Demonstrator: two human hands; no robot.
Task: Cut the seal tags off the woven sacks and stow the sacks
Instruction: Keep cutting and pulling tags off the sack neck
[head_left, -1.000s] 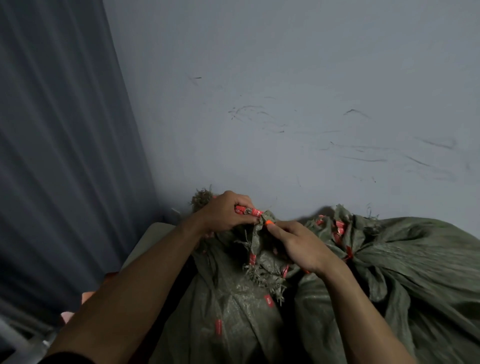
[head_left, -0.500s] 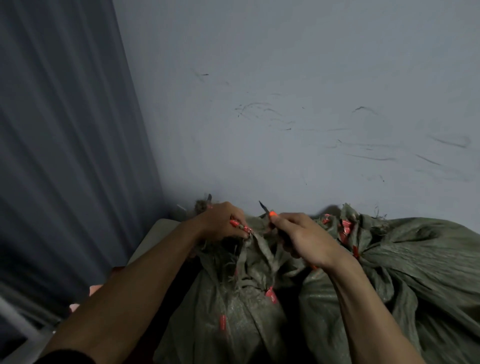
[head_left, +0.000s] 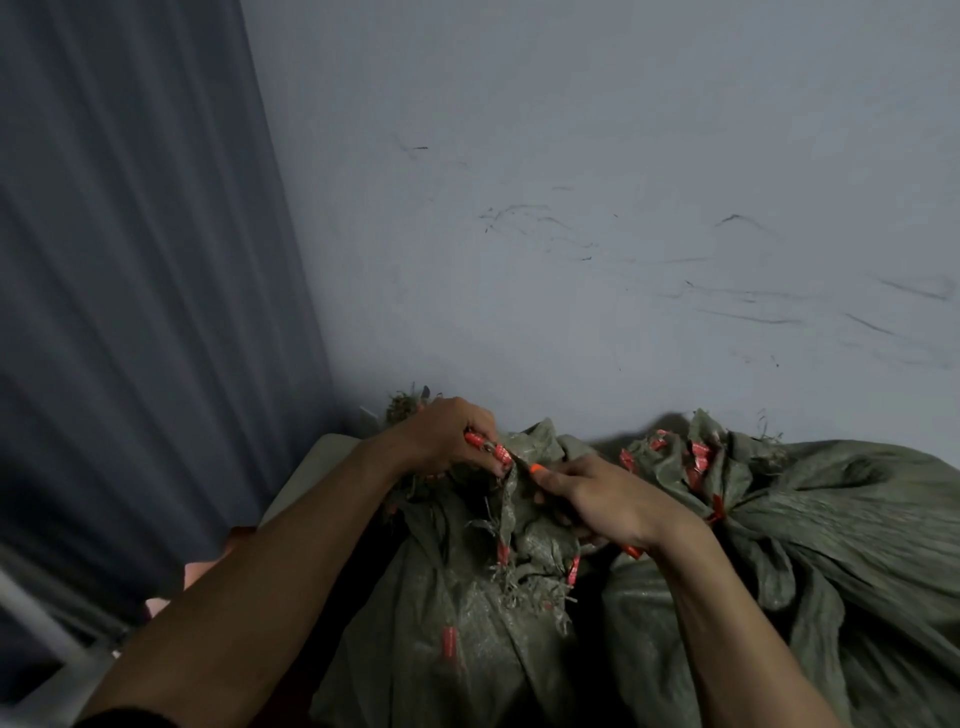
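Pinching a seal tag (head_left: 485, 449), left hand (head_left: 441, 436) curls — right hand (head_left: 605, 501) grips cutter (head_left: 535, 469).

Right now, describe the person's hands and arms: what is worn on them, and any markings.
The left hand and right hand are bare: no gloves, no ring or watch showing. The left arm is uncovered up to a dark sleeve at the bottom edge; the right arm is bare as far as the view reaches. No markings show.

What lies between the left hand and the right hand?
In the head view: the sack's bunched neck and a red seal tag that the left hand grips.
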